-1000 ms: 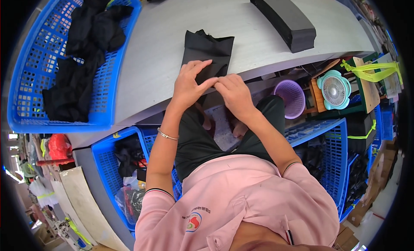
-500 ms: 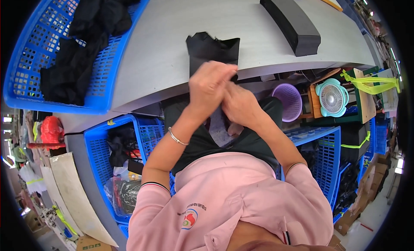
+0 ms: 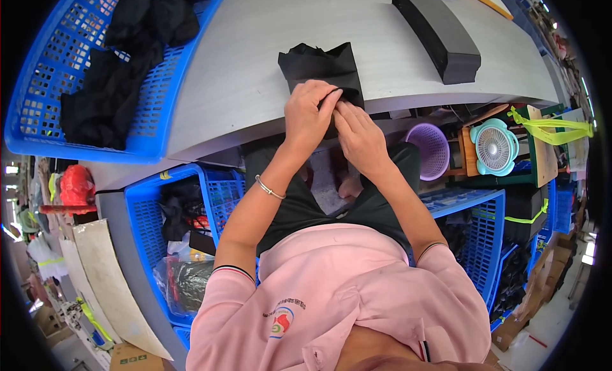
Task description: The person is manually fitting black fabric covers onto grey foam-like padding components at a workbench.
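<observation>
- Black fabric piece [image 3: 322, 66]: laid at the near edge of the table [image 3: 242, 71], its closer end partly covered by both hands.
- Left hand [image 3: 306, 117]: a fold is pinched in its grip, between thumb and fingers.
- Right hand [image 3: 363, 141]: bent fingers are set beside the left thumb; its own thumb is hidden, so its grip cannot be told.
- Dark stack [image 3: 440, 36]: placed farther right.
- Blue basket [image 3: 83, 152]: filled partly with black cloth [image 3: 105, 100].

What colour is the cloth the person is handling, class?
The cloth is black, seen in the head view.
</observation>
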Motion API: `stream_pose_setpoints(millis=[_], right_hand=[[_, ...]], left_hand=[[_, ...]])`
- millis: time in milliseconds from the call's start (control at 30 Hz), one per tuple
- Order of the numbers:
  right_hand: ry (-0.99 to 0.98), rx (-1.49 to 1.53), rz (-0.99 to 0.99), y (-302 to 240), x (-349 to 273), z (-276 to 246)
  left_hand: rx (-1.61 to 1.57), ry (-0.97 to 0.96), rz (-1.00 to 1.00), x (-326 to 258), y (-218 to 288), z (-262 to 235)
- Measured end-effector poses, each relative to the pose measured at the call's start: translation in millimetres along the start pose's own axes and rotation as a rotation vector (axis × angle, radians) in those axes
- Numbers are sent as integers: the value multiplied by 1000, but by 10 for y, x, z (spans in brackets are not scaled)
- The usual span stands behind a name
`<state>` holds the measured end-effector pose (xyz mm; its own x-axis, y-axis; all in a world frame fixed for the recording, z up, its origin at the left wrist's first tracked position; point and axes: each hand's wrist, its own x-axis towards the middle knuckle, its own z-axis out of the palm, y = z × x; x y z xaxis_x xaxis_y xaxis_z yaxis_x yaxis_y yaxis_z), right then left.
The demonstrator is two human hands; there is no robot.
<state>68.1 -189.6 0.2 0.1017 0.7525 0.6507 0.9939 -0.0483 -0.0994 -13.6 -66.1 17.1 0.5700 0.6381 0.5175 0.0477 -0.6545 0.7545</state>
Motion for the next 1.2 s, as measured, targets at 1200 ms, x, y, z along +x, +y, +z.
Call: stream_pose_setpoints(millis=[1200], right_hand=[[178,510,317,-67,-45,-554]], left_hand=[[-315,-189,-116,-34,362,-212]])
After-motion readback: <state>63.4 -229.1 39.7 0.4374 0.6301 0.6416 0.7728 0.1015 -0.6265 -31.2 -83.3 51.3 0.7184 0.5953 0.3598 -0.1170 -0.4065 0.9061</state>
